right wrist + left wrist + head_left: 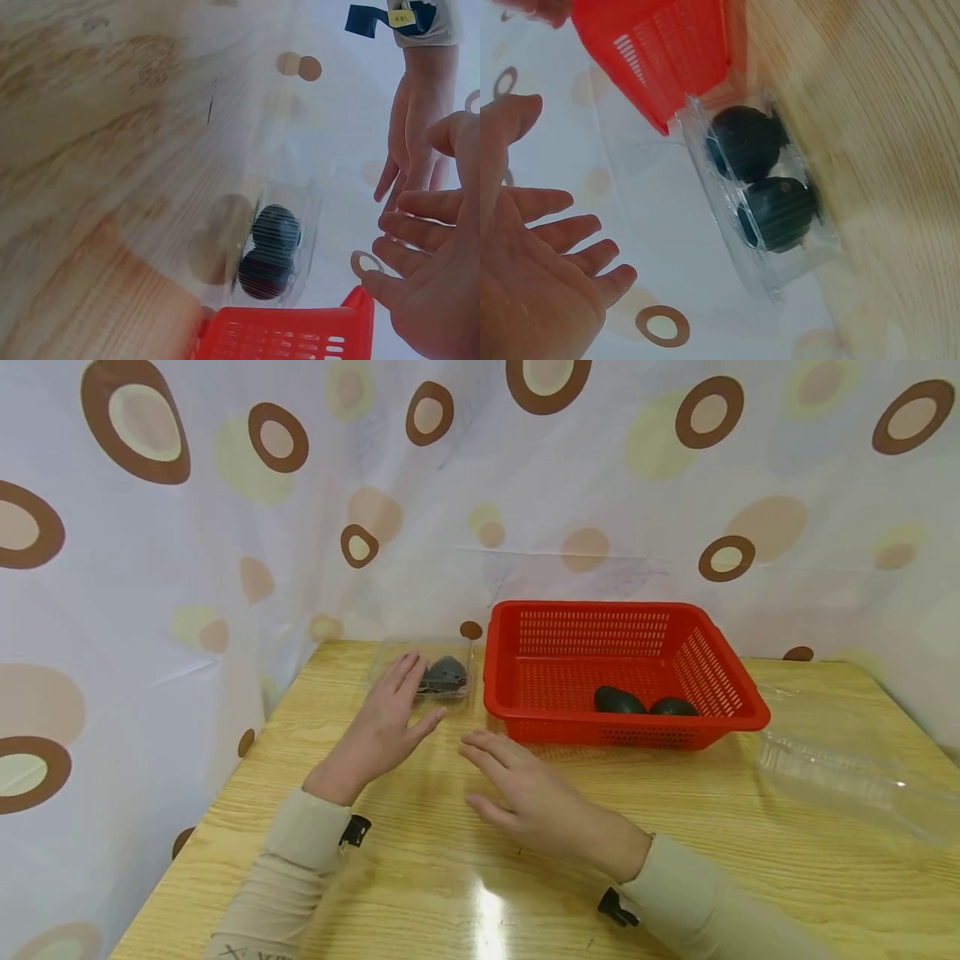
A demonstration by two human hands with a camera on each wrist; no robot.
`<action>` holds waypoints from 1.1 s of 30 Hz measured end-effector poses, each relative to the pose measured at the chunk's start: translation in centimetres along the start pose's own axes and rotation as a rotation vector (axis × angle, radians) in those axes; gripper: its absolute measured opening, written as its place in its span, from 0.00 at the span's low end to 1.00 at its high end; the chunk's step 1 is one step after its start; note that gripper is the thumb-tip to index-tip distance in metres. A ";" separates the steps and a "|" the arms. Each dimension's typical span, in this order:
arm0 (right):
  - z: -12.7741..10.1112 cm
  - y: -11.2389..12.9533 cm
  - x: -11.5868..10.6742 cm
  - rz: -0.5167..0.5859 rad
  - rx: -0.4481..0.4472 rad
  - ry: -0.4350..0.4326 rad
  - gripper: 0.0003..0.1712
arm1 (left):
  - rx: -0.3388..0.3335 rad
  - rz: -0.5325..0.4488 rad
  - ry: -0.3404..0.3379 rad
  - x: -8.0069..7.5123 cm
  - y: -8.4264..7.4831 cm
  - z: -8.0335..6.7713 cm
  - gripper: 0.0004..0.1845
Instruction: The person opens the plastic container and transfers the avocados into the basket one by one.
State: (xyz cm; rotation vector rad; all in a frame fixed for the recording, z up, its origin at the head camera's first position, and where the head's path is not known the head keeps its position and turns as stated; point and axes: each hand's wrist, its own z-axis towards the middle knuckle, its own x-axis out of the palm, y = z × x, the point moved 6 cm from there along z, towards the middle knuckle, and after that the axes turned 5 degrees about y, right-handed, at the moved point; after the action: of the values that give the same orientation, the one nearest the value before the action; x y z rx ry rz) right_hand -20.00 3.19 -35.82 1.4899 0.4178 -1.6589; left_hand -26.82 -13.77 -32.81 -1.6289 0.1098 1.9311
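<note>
1. So, have the left hand (pixel 378 722) up near the far left of the wooden worktop (pixel 420 885), right by a clear plastic box (pixel 731 229). Keep those fingers mostly straight, with the thumb spread off to the side. Have nothing in that grip. Overlaps the box a bit from the head view, but shows a gap to it in the left wrist view.
2. Can count two dark oval fruits (pixel 744 142) inside the box, snug side by side. Look kinda like avocados, tbh. Can't tell about the lid, up or down.
3. Have the right hand (pixel 536 793) just in front of the near left corner of a red basket (pixel 555 721), with fingers stretched out toward the left and thumb apart. Got nothing in that grip either. Shows a slight bend in the fingers from the right wrist view.
4. Leaves a gap between both hands, and just to the left of the basket, find the box.
5. Can spot two more dark fruits (pixel 619 700) in the basket, over by the near wall, partly hidden behind the rim.
6. Over on the right, just beside the basket, see clear plastic packaging (pixel 832 777) on the worktop. Too see-through to make out how many pieces.
7. Also notice beige sleeves (pixel 300 852), a black clip (pixel 355 831) at each cuff, and a pale curtain (pixel 540 477) with brown rings behind everything.
</note>
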 end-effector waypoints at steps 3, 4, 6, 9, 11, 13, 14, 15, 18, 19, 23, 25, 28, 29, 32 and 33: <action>0.7 0.0 0.5 -0.014 -0.007 -0.004 0.33 | -0.021 -0.002 0.009 0.1 0.8 0.2 0.40; 0.9 -0.1 0.6 -0.024 -0.008 -0.007 0.33 | -0.032 -0.004 0.014 0.2 1.1 0.3 0.40; 1.5 -0.1 0.9 -0.052 -0.007 -0.014 0.34 | -0.054 -0.001 0.022 0.3 1.7 0.5 0.40; 2.4 0.0 1.4 -0.102 -0.006 -0.015 0.34 | -0.080 0.011 0.032 0.4 2.6 0.6 0.41; 3.1 0.0 1.9 -0.135 -0.009 -0.015 0.34 | -0.098 0.019 0.041 0.4 3.2 0.7 0.41; 3.6 0.0 2.2 -0.165 -0.009 -0.018 0.34 | -0.114 0.019 0.050 0.5 3.8 0.8 0.41; 3.9 0.0 2.3 -0.177 -0.011 -0.025 0.33 | -0.124 0.017 0.053 0.6 4.0 0.9 0.41; 4.2 0.0 2.4 -0.190 -0.011 -0.033 0.33 | -0.132 0.012 0.053 0.6 4.2 1.0 0.41; 4.9 -0.2 2.6 -0.227 0.002 -0.053 0.33 | -0.144 -0.008 0.056 0.7 4.5 1.3 0.41; 5.2 -0.2 2.7 -0.233 0.011 -0.053 0.33 | -0.150 -0.015 0.060 0.7 4.6 1.3 0.41; 6.5 -0.5 3.3 -0.250 0.051 -0.034 0.34 | -0.160 -0.019 0.077 0.7 5.0 1.4 0.41; 7.1 -0.7 3.6 -0.274 0.075 -0.027 0.35 | -0.166 -0.011 0.083 0.7 5.2 1.5 0.41; 7.9 -0.9 3.9 -0.307 0.112 -0.027 0.36 | -0.172 0.008 0.087 0.7 5.7 1.7 0.41; 8.2 -1.0 4.0 -0.321 0.127 -0.020 0.37 | -0.175 0.014 0.091 0.7 5.8 1.7 0.41; 8.9 -1.2 4.3 -0.353 0.167 -0.003 0.37 | -0.188 0.027 0.108 0.8 6.2 1.8 0.41; 9.1 -1.2 4.5 -0.362 0.182 0.005 0.38 | -0.191 0.033 0.117 0.9 6.4 1.8 0.41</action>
State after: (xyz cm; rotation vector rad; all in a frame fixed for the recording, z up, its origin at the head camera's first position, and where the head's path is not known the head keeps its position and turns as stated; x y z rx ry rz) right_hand -26.50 -4.29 -38.18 1.6222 0.5795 -2.0206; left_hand -31.61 -17.80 -35.21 -1.8759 -0.0008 1.9197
